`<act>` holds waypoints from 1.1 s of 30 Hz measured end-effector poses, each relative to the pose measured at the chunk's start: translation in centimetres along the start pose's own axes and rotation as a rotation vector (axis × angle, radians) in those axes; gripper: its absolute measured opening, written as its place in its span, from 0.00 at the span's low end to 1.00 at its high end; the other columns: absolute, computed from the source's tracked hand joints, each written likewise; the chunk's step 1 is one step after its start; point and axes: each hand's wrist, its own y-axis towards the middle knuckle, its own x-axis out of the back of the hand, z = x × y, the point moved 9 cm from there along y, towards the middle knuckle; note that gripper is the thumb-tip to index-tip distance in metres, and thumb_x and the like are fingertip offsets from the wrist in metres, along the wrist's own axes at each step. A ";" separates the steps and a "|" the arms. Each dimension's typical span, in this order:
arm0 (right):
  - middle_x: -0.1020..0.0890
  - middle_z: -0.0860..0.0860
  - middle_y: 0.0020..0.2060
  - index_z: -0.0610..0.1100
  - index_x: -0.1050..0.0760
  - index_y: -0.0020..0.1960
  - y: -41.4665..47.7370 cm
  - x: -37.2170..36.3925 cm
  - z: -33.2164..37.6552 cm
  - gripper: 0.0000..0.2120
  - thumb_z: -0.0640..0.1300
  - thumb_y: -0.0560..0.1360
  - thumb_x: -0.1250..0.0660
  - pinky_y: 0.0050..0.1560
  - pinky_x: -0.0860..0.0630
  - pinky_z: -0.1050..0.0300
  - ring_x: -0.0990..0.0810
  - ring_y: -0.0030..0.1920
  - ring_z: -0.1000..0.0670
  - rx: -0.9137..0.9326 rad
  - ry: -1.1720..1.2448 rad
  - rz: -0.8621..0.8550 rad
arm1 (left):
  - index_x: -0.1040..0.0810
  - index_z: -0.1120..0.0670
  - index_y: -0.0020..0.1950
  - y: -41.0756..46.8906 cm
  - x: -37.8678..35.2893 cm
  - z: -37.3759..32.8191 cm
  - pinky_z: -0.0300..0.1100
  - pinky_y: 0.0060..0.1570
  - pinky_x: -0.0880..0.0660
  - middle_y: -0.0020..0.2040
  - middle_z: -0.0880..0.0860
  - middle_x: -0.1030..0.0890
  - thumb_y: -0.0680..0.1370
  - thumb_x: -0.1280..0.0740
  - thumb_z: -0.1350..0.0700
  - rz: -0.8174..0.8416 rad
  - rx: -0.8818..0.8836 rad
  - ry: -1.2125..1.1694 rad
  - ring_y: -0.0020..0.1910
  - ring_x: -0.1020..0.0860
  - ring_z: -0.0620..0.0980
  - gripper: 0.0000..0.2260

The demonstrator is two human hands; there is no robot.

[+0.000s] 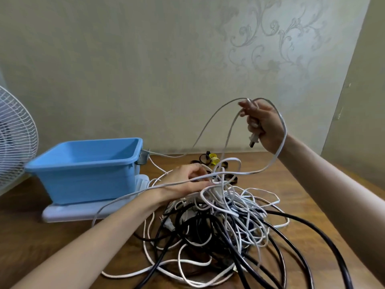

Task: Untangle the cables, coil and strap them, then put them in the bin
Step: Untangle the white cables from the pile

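1. A person's right hand is raised above a pile of black and white cables, its fingers closed round a white cable just above its plug, which hangs below the fist.
2. The held cable arcs over the right hand's fingertips, loops round the outside of that wrist and drops to the pile beneath.
3. The left hand rests at the top of the pile with fingers curled into the white strands; whether they pinch one cannot be told. Another white strand crosses the back of this hand.
4. A blue bin stands just left of the left hand, open side up and with no cables visible inside, set on a white board. A metal clip hangs at the bin's near corner.
5. Black straps and a small yellow piece lie just beyond the left hand's fingers, under the right hand.
6. A white fan stands beyond the bin, well to the left of both hands.
7. Everything sits on a brown wooden table against a pale wall with a grey floral scroll pattern above the right hand.
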 end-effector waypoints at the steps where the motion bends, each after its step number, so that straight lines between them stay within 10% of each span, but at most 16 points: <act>1: 0.22 0.55 0.30 0.42 0.26 0.43 -0.2 -0.1 -0.1 0.09 0.40 0.80 0.41 0.19 0.46 0.70 0.37 0.20 0.59 0.001 -0.011 -0.013 | 0.22 0.45 0.43 -0.1 -0.3 -0.6 0.34 0.41 0.29 0.38 0.41 0.19 0.71 0.29 0.46 0.029 -0.035 0.008 0.38 0.23 0.38 0.06; 6: 0.21 0.48 0.26 0.40 0.30 0.41 -0.6 -0.8 -1.4 0.11 0.42 0.81 0.43 0.17 0.43 0.69 0.37 0.18 0.57 -0.038 0.092 0.067 | 0.19 0.57 0.51 -0.5 -0.4 -0.9 0.46 0.48 0.25 0.47 0.57 0.18 0.72 0.28 0.57 0.070 -0.025 -0.074 0.45 0.21 0.48 0.09; 9: 0.26 0.48 0.20 0.40 0.31 0.41 -1.1 -1.4 -2.0 0.12 0.48 0.76 0.40 0.18 0.42 0.70 0.37 0.16 0.57 0.020 -0.005 0.163 | 0.17 0.47 0.48 -0.6 -1.4 -1.6 0.54 0.50 0.26 0.49 0.62 0.19 0.73 0.29 0.54 0.159 -0.013 -0.017 0.46 0.22 0.58 0.05; 15: 0.30 0.53 0.19 0.40 0.26 0.44 -1.2 1.3 -2.5 0.12 0.44 0.82 0.43 0.20 0.42 0.66 0.38 0.18 0.57 -0.008 -0.155 -0.022 | 0.20 0.47 0.50 -0.8 -2.1 -1.4 0.34 0.49 0.27 0.51 0.52 0.21 0.77 0.31 0.53 0.251 0.041 -0.023 0.46 0.23 0.42 0.03; 24: 0.32 0.56 0.24 0.32 0.22 0.54 -5.0 -3.1 -4.6 0.18 0.46 0.71 0.30 0.23 0.43 0.66 0.39 0.24 0.57 -0.240 -0.541 0.572 | 0.22 0.53 0.43 0.9 3.0 -3.5 0.48 0.49 0.25 0.43 0.51 0.21 0.75 0.31 0.59 -0.156 -0.120 -0.055 0.43 0.23 0.47 0.03; 29: 0.34 0.57 0.21 0.49 0.21 0.29 -5.0 -4.9 -3.7 0.13 0.45 0.72 0.33 0.26 0.46 0.61 0.40 0.23 0.58 -0.207 -0.502 0.586 | 0.24 0.52 0.42 1.2 4.6 -4.9 0.38 0.41 0.27 0.36 0.47 0.22 0.76 0.31 0.53 -0.218 -0.095 0.076 0.36 0.24 0.46 0.05; 33: 0.31 0.56 0.20 0.51 0.19 0.28 -4.1 -4.7 -4.2 0.18 0.37 0.74 0.31 0.26 0.45 0.61 0.39 0.22 0.57 -0.165 -0.533 0.469 | 0.27 0.54 0.49 1.2 3.2 -4.0 0.28 0.33 0.32 0.35 0.46 0.24 0.79 0.36 0.54 -0.157 -0.062 0.276 0.32 0.27 0.40 0.04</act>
